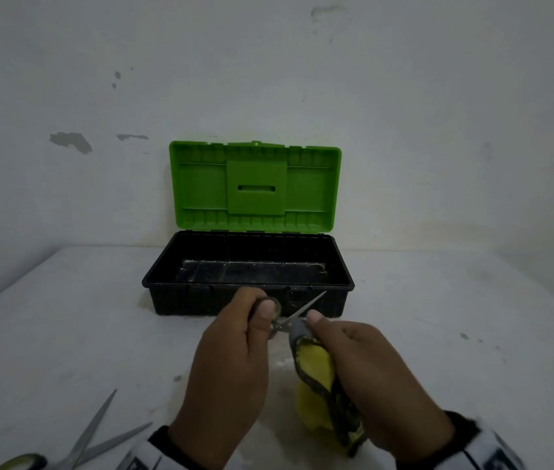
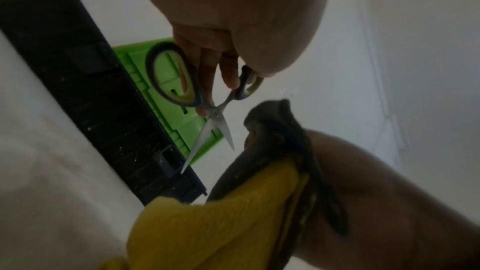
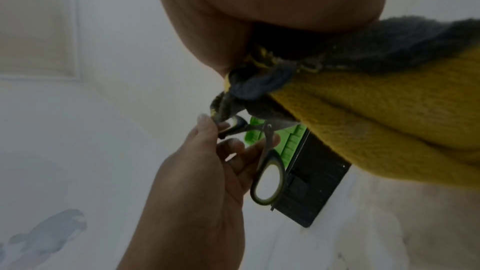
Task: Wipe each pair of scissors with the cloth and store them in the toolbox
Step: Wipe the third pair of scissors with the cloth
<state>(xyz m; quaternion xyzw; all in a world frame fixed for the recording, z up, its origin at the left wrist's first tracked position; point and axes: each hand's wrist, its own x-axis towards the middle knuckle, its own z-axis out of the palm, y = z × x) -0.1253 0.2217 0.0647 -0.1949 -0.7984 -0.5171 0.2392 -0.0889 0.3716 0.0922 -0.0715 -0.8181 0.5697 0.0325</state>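
Observation:
My left hand (image 1: 235,340) grips a small pair of scissors (image 2: 207,110) by its black and yellow-green handles, with the blades spread apart. One blade tip (image 1: 316,298) points up and to the right over the toolbox front. My right hand (image 1: 364,364) holds a yellow and grey cloth (image 1: 316,368) and pinches its grey corner (image 3: 249,87) close to the scissors' lower blade. The toolbox (image 1: 248,293) stands just behind both hands, black tray open, green lid (image 1: 255,184) upright. I see nothing lying in the tray. A larger pair of scissors (image 1: 92,439) lies open at the near left.
The white table (image 1: 65,334) runs back to a stained white wall (image 1: 269,79). The toolbox sits against that wall. The table's left edge slants in from the left.

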